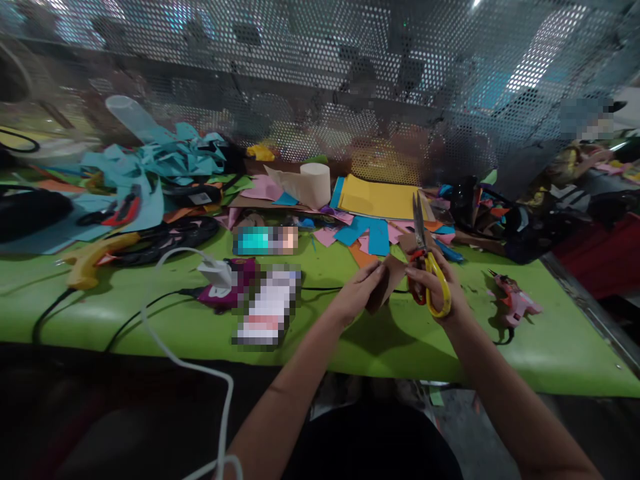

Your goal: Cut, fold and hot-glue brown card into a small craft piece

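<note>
A small folded piece of brown paper (387,285) is pinched by my left hand (361,293), whose fingers are closed along its left edge. My right hand (445,283) is closed around scissors (434,283) with red and yellow handles; their blades point up and away from me. The right thumb and fingertips also reach the paper's right edge. Behind my hands lie blue paper pieces (379,237) and a stack of yellow sheets (380,199).
On the green table (550,357), a pink glue gun (517,303) lies right and a yellow glue gun (90,267) left. A purple power strip (240,283) holds a white charger with a cable. A white roll (316,181) and teal paper scraps (175,157) are behind, before a perforated metal panel (300,80).
</note>
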`<action>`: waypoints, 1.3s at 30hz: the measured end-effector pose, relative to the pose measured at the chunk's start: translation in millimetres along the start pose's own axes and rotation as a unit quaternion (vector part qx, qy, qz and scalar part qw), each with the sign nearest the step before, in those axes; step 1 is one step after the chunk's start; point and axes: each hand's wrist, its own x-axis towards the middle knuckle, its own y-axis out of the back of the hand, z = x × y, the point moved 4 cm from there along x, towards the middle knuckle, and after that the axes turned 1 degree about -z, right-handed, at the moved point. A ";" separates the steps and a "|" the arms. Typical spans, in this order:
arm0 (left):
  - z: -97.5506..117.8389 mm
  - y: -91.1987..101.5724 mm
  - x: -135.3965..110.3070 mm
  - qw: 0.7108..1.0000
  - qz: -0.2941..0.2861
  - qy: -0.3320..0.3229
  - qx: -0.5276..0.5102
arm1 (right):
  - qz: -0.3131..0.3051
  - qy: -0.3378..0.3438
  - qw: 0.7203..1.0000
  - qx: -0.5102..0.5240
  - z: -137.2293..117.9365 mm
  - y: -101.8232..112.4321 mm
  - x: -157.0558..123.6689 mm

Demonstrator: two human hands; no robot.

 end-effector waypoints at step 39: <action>11.4 -6.7 -3.2 0.986 -0.038 -0.092 0.131 | -0.009 -0.038 0.998 0.044 -0.2 0.0 1.4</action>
